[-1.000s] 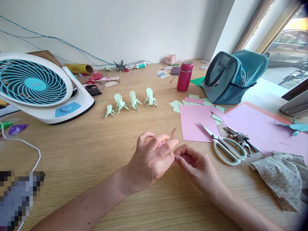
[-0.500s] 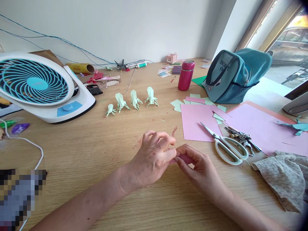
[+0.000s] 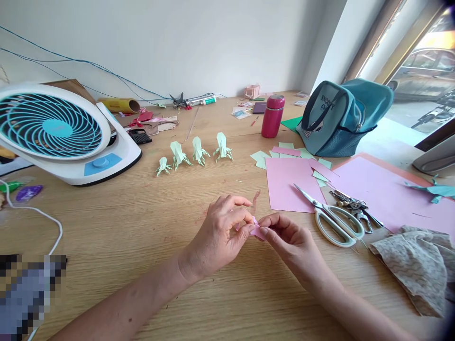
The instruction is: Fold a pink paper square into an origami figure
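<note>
Between my two hands is a small folded piece of pink paper (image 3: 256, 230), held just above the wooden table. My left hand (image 3: 225, 227) pinches its left side between thumb and index finger, the other fingers curled above. From the right, my right hand (image 3: 289, 239) grips the paper's other end between thumb and fingertips; my fingers hide much of the folds. Farther back stand several pale green origami figures with thin legs, the rightmost figure (image 3: 222, 146) nearest the middle. A pink paper sheet (image 3: 291, 182) lies beyond my right hand, partly under white-handled scissors (image 3: 337, 222).
At the left stands a white and blue fan (image 3: 57, 132). A magenta flask (image 3: 273, 116) and a blue bag (image 3: 334, 118) are at the back right. Keys (image 3: 359, 210), a patterned cloth (image 3: 412, 267) and a larger pink sheet (image 3: 387, 194) lie at the right.
My left hand has rolled back and its fingers have opened a little, so more of the folded pink paper shows. Both hands still hold it. The camera view has shifted slightly.
</note>
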`<state>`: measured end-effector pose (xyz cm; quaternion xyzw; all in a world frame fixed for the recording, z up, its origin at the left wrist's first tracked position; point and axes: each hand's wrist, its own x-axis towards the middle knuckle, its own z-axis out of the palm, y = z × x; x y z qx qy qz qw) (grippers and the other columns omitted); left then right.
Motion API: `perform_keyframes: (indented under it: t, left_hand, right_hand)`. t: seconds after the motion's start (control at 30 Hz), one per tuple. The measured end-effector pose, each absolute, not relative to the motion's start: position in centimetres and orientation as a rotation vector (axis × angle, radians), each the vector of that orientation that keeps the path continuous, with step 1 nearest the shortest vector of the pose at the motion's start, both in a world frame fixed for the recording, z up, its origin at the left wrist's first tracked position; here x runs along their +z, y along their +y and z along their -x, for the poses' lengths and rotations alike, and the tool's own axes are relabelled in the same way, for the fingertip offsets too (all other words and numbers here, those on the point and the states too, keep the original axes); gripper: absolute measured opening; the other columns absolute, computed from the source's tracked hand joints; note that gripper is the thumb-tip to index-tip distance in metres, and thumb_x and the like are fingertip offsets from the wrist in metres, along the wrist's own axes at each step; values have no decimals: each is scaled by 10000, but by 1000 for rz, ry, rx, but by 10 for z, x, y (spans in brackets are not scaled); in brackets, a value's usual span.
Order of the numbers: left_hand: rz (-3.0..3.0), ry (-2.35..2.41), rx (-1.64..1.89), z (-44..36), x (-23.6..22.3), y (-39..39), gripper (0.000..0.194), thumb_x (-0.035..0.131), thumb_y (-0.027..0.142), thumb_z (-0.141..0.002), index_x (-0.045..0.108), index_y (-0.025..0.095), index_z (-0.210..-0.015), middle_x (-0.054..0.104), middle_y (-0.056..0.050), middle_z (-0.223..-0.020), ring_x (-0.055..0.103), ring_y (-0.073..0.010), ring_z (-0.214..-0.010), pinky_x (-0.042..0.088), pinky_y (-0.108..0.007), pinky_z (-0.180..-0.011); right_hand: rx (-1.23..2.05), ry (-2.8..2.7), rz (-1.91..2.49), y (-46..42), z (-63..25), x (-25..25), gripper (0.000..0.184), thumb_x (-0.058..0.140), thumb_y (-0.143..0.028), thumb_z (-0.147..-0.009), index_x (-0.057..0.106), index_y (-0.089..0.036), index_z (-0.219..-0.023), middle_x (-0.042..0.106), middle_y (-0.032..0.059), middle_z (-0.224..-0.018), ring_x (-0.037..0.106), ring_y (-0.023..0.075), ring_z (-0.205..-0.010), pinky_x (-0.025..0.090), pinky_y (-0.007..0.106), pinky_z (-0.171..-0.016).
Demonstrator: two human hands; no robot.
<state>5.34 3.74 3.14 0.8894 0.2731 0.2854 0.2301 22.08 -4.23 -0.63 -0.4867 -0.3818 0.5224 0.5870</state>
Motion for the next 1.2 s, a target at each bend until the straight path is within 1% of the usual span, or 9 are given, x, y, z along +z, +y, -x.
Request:
perform_keyframes:
  t: [0.1, 0.3, 0.43, 0.57, 0.7, 0.87, 1.0, 1.13, 1.2]
  left_hand:
    - [-2513, 752, 801, -53, 31, 36, 131, 572, 195, -937, 674, 205, -855, 633, -66, -1181, 600, -222, -1038, 439, -394, -919]
    - [-2745, 613, 846, -52, 34, 35, 170, 552, 153, -949, 683, 208, -855, 649, -69, -1213, 590, -235, -1067, 386, -443, -942]
    - [-2678, 604, 882, -52, 32, 34, 132, 562, 138, -946, 662, 209, -897, 648, -69, -1203, 587, -225, -1090, 391, -430, -948]
    - [-2444, 726, 888, -55, 28, 32, 81, 623, 203, -916, 607, 191, -995, 627, -93, -1191, 587, -232, -1088, 453, -385, -893]
    - [-2224, 772, 803, -60, 24, 31, 135, 715, 256, -857, 624, 183, -923, 654, -81, -1105, 612, -223, -1022, 501, -338, -823]
    - [-2071, 773, 805, -64, 21, 29, 75, 683, 202, -879, 656, 181, -813, 678, -64, -1033, 626, -198, -1060, 507, -303, -867]
    - [-2030, 796, 851, -63, 23, 30, 96, 675, 151, -860, 659, 179, -769, 680, -49, -1002, 640, -172, -998, 499, -279, -860]
    - [-1917, 816, 797, -63, 24, 29, 67, 681, 235, -880, 645, 181, -865, 677, -27, -931, 644, -141, -854, 512, -253, -761]
    - [-1827, 835, 723, -63, 24, 28, 121, 693, 276, -882, 630, 182, -925, 680, -17, -912, 641, -133, -808, 517, -250, -741]
  right_hand:
    - [1203, -949, 1116, -44, -217, -9, 243, 800, -415, -793, 681, -212, -855, 685, 26, -840, 637, 167, -801, 531, 289, -748]
    - [936, -1259, 1196, -48, -220, -11, 128, 654, -328, -926, 667, -214, -868, 638, 36, -846, 579, 159, -757, 485, 284, -669]
    - [838, -1332, 1197, -49, -221, -6, 152, 623, -295, -945, 634, -207, -823, 589, 26, -826, 521, 148, -737, 440, 274, -645]
    - [975, -1121, 1121, -47, -221, -1, 184, 635, -348, -943, 607, -215, -819, 553, -1, -804, 495, 131, -718, 430, 257, -647]
    - [1112, -937, 1073, -45, -221, 2, 241, 672, -395, -921, 600, -214, -778, 539, -20, -700, 511, 131, -733, 436, 236, -661]
    - [1233, -850, 1038, -44, -219, 0, 244, 735, -409, -873, 625, -208, -791, 579, -26, -696, 494, 104, -664, 444, 227, -665]
    - [1254, -874, 1004, -44, -219, -3, 225, 745, -413, -863, 648, -214, -823, 630, 1, -773, 563, 138, -785, 474, 261, -760]
    - [1200, -894, 1056, -44, -219, -4, 224, 775, -409, -834, 667, -213, -812, 634, 3, -792, 563, 132, -767, 484, 256, -757]
    - [1196, -871, 1086, -44, -219, -5, 233, 780, -417, -825, 672, -210, -819, 632, 2, -787, 552, 126, -738, 481, 247, -720]
